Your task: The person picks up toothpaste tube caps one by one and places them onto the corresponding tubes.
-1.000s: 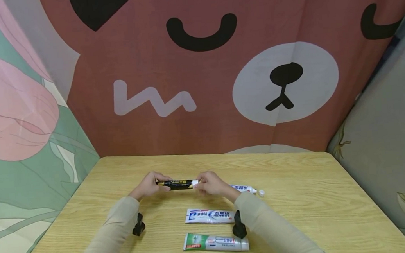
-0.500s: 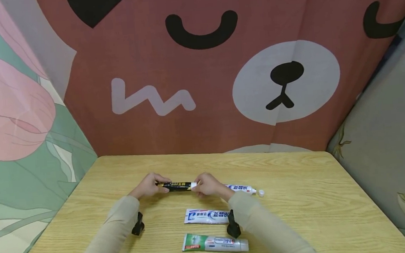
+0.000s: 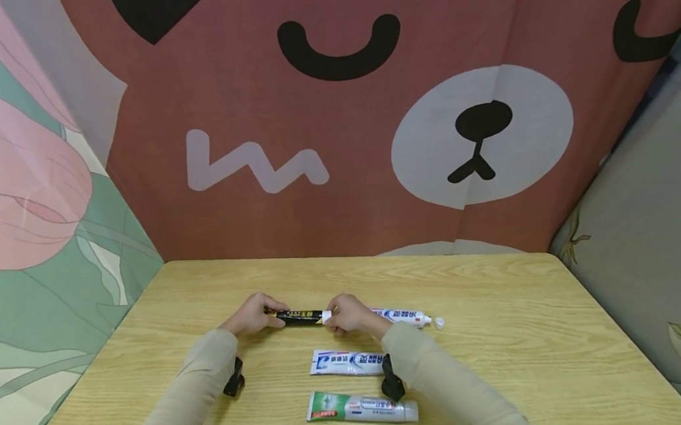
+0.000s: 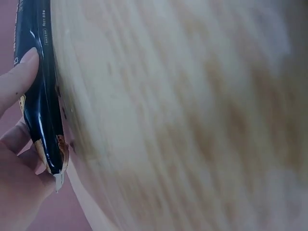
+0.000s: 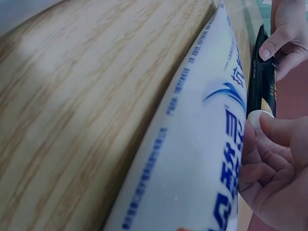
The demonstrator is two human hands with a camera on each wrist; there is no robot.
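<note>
A black toothpaste tube point(image 3: 302, 318) with gold lettering lies level between my two hands over the far part of the table. My left hand point(image 3: 257, 314) pinches its flat end, thumb on the near side in the left wrist view. At the other end, my right hand point(image 3: 350, 314) holds the white cap point(image 5: 254, 118) between thumb and fingers. Partly behind the right hand and wrist is a white-and-blue toothpaste tube point(image 3: 404, 316) with its nozzle bare. A loose white cap point(image 3: 440, 323) sits just off that nozzle.
Closer to me lie another white-and-blue toothpaste tube point(image 3: 347, 362), its right end hidden by the right wrist camera point(image 3: 392, 381), and a green-and-white tube point(image 3: 360, 407). The wooden table point(image 3: 505, 359) meets a printed bear curtain point(image 3: 364, 217) at the back.
The black tube has come slightly down in the head view, both hands with it. My right hand has shifted a little left, uncovering more of the tube behind it.
</note>
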